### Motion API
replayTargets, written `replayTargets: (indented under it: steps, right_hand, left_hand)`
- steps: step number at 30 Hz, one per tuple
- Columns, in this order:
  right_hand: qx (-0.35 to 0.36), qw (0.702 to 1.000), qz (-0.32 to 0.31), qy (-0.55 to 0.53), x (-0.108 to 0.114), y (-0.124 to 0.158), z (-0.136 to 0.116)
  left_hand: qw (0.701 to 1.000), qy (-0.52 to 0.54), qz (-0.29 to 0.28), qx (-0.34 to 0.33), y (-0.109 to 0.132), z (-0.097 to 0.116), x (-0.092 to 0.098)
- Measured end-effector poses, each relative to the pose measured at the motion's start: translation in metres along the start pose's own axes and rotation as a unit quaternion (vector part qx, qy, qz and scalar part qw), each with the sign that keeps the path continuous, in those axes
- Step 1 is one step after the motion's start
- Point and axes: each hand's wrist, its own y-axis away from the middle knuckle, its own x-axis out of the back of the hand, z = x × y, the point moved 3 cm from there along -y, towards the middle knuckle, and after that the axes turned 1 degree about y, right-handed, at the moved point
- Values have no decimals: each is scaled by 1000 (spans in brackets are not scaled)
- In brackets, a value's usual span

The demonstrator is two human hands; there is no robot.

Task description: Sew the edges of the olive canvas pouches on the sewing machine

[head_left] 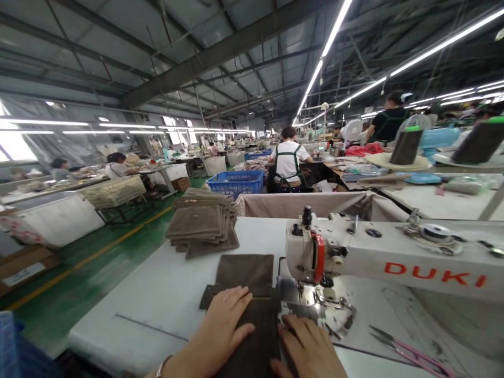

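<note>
A dark brown fabric piece (258, 333) lies flat on the white sewing table, its right edge beside the metal needle plate (291, 294). A band crosses it, with a thin light line along it. My left hand (224, 325) rests flat on the band and the fabric below, thumb spread away from the fingers. At the fabric's right edge my right hand (309, 344) lies with fingers apart, its fingertips touching the cloth just below the needle area. The white sewing machine (366, 247) stands to the right, its presser foot close to the cloth.
Stacked brown fabric pieces (200, 220) lie at the table's back left. Pink-handled thread snips (413, 349) are at the right. Behind the table are a cloth-lined bin (315, 202), a blue basket (236, 182) and a seated person (290, 157). Thread cones (406, 147) stand at back right.
</note>
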Motion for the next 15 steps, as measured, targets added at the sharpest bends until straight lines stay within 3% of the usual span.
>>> replayTargets:
  steps: [3,6,11,13,15]
  right_hand:
    - [-55,997,-23,-53,-1,1,-8]
    - [-125,984,-20,-122,4,0,-11]
    - [-188,964,-4,-187,19,-1,-8]
    - [-164,967,4,-195,35,-2,-5]
    - [-123,969,-1,-214,54,-4,-4]
  left_hand:
    - [996,62,-10,62,-23,-5,-1]
    - [994,89,-18,62,-44,2,6]
    - [982,167,-67,53,-46,26,18]
    - [951,288,-87,68,-39,37,28]
    - [876,462,-113,77,-32,48,39]
